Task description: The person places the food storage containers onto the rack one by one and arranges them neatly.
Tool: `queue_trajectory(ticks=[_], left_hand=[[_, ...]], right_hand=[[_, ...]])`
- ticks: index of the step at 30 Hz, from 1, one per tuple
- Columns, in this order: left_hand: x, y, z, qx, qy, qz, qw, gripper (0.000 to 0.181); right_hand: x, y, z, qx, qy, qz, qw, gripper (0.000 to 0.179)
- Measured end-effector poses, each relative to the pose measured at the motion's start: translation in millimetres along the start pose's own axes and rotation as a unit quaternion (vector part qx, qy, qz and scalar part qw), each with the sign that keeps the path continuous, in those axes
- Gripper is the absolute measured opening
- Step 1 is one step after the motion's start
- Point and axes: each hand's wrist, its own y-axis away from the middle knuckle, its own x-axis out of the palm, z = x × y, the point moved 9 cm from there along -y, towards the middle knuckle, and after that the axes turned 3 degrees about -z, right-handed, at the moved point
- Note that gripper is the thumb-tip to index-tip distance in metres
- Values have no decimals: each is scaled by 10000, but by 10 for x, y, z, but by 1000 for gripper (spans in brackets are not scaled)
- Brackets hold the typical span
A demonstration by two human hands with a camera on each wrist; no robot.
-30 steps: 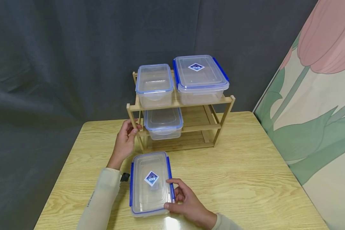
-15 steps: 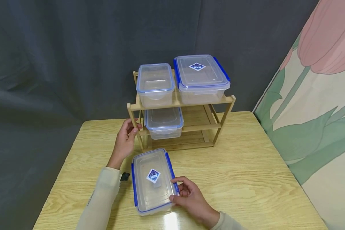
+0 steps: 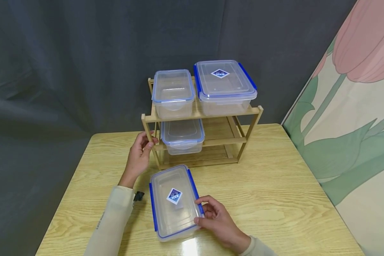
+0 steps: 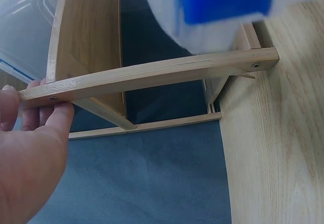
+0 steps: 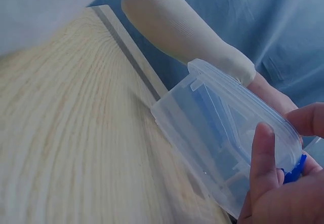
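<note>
My left hand point(image 3: 137, 156) grips the left front leg of a wooden shelf rack point(image 3: 244, 140); the left wrist view shows the thumb and fingers round its wooden bar point(image 4: 152, 74). A lidded clear food container point(image 3: 176, 217) with blue side clips and a diamond sticker is in front of the rack. My right hand point(image 3: 220, 224) holds it by the right side near the front corner, thumb and forefinger at the lid's edge. Seen from the right wrist, the container point(image 5: 197, 127) is tilted over the table; whether its bottom touches the wood I cannot tell.
Two lidded containers stand on the top shelf: a narrower one point(image 3: 173, 96) at left, a larger one point(image 3: 225, 85) with blue clips at right. Another container point(image 3: 183, 137) sits on the middle shelf's left side. A dark curtain point(image 3: 115, 64) hangs behind the table point(image 3: 275, 185).
The container in my right hand has shifted slightly right and turned a little counterclockwise, with the hand moving along. My left hand has stayed on the rack leg.
</note>
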Motion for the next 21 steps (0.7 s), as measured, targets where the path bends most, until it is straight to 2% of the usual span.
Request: queue_trajectory(ticks=[13, 21], left_hand=[[6, -2, -5, -18, 49, 35, 10000, 37], [1, -9, -11, 1, 121, 21, 9999, 36]], right_hand=[[-102, 122, 203, -474, -21, 195, 9987, 49], [-130, 258, 415, -958, 54, 425, 9945, 45]])
